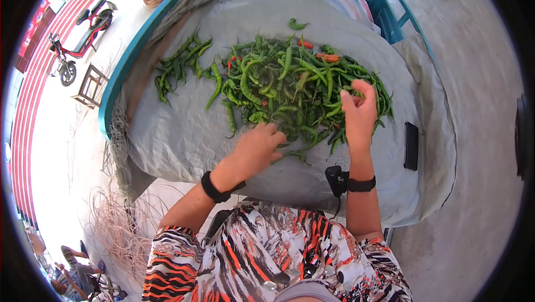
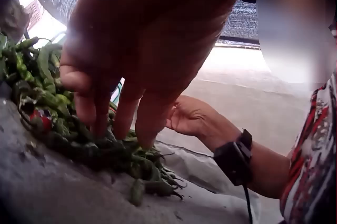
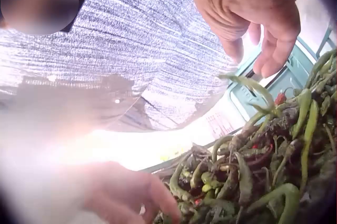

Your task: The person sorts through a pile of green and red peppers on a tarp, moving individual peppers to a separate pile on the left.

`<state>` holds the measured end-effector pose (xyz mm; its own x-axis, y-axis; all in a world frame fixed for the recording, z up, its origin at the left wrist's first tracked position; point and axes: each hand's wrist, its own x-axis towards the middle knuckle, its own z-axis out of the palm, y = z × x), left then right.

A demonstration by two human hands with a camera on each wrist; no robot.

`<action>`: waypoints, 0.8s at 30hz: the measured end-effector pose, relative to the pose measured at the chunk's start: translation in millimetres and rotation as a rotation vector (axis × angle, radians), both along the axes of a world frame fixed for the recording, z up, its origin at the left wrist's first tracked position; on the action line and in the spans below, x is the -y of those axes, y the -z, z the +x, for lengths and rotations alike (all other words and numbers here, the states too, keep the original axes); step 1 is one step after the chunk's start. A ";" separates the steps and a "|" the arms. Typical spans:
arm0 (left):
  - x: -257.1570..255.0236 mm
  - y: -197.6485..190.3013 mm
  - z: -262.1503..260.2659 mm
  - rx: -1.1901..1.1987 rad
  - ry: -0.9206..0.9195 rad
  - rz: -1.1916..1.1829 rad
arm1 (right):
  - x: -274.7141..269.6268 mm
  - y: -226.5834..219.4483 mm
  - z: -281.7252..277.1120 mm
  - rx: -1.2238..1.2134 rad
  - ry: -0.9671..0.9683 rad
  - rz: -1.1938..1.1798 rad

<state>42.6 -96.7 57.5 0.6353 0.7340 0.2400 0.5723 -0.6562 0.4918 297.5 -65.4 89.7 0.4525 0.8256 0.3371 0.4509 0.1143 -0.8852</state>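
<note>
A large heap of green chili peppers [image 1: 287, 79], with some red ones mixed in, lies on a grey cloth [image 1: 178, 129]. At the heap's near edge is my left hand [image 1: 256, 149], its fingers reaching down to the peppers. The left wrist view shows those fingers [image 2: 126, 113] fairly straight, spread a little and overlapping the chilies. Over the right side of the heap is my right hand [image 1: 359, 115], thumb and forefinger apart. In the right wrist view this hand [image 3: 253, 18] hangs above the peppers with loosely bent fingers and nothing held.
A smaller group of chilies [image 1: 181, 68] lies left of the heap. A black phone [image 1: 411, 146] rests on the cloth at right. Teal metal rails [image 1: 120, 90] border the cloth. Beyond are a scooter [image 1: 83, 40], a wooden stool [image 1: 90, 86] and tangled cord [image 1: 122, 224] on the ground.
</note>
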 end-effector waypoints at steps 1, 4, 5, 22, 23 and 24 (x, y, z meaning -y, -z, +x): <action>0.8 3.5 1.2 -0.031 -0.008 0.015 | 7.0 2.3 -3.4 0.088 -0.099 -0.122; 0.4 9.6 1.8 -0.083 -0.009 0.036 | 25.5 17.7 -30.0 0.365 -0.267 -0.377; 0.7 8.8 1.3 -0.074 0.002 0.026 | 29.6 25.6 -42.2 0.467 -0.242 -0.389; -48.1 -46.0 8.7 0.324 -0.162 0.110 | 52.9 -25.0 -16.2 0.394 -0.232 -0.477; -48.4 -33.5 13.2 0.274 -0.111 0.089 | 48.7 -27.4 -10.2 0.380 -0.208 -0.414; -47.7 -22.0 19.3 0.224 -0.062 0.068 | 45.5 -29.7 -6.5 0.367 -0.186 -0.350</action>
